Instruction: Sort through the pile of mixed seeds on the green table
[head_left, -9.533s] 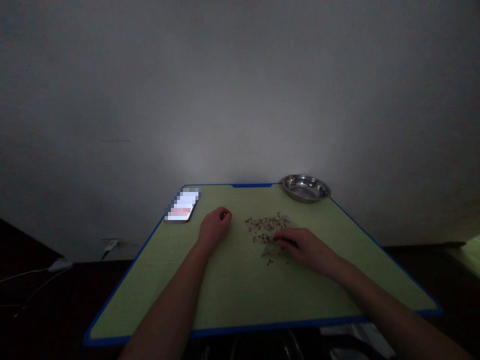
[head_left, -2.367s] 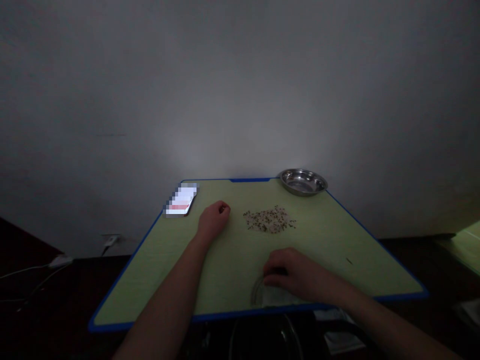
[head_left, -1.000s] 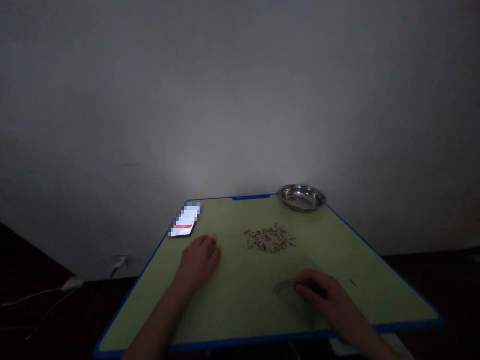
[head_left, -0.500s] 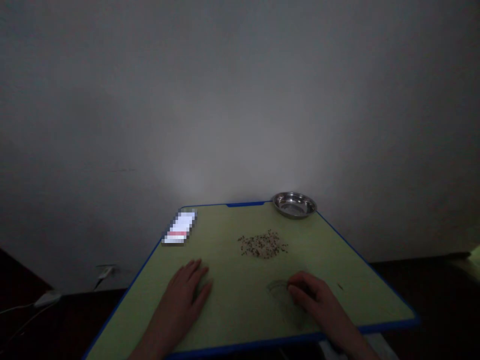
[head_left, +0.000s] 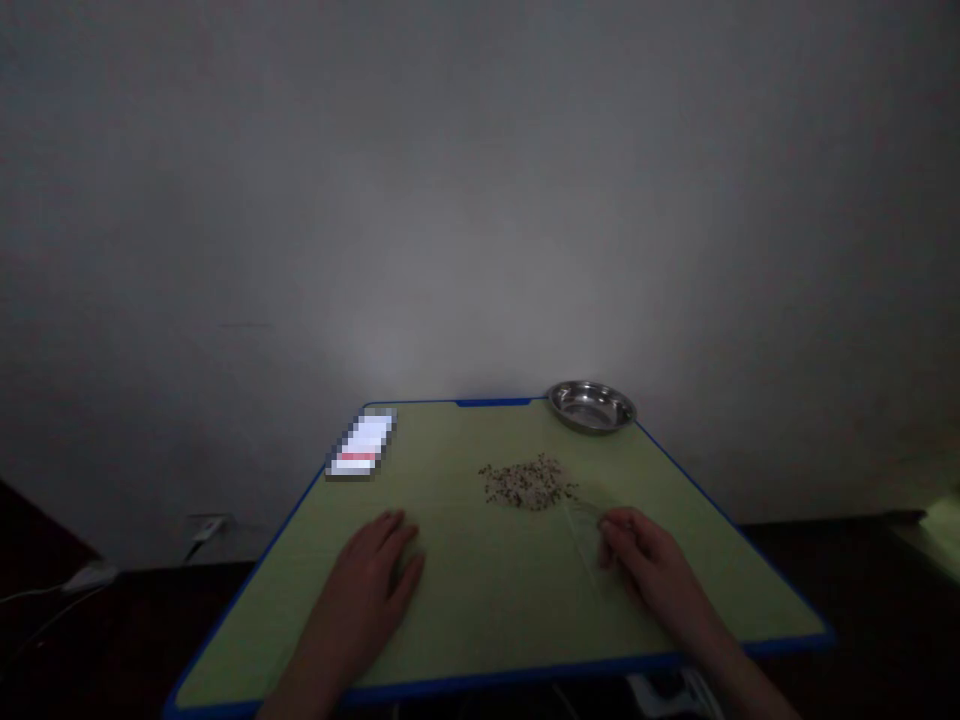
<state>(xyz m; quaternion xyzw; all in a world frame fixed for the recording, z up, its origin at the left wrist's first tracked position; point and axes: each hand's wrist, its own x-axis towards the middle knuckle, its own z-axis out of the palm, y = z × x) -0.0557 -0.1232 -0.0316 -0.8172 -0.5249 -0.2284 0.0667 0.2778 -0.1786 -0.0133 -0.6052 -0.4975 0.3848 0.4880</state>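
A loose pile of small dark and pale grains (head_left: 529, 484) is spread on the pale green table (head_left: 480, 620). To the right of it, my right hand (head_left: 646, 562) pinches a thin see-through piece of plastic (head_left: 583, 540). Its faint outline reaches from my fingertips toward the pile's right edge; the exact kind cannot be made out. My left hand (head_left: 367, 580) rests palm down on the left side of the table, fingers apart, with nothing in it.
A shiny metal bowl (head_left: 591, 408) stands at the far right corner. A phone (head_left: 363, 444), blurred out, lies at the far left edge. Behind the table rises a grey wall (head_left: 480, 220). Cables and a plug (head_left: 210, 530) are at the lower left.
My right hand has moved up and slightly right, bringing the see-through plastic closer to the pile. My left hand stays nearly where it was. The view has shifted slightly.
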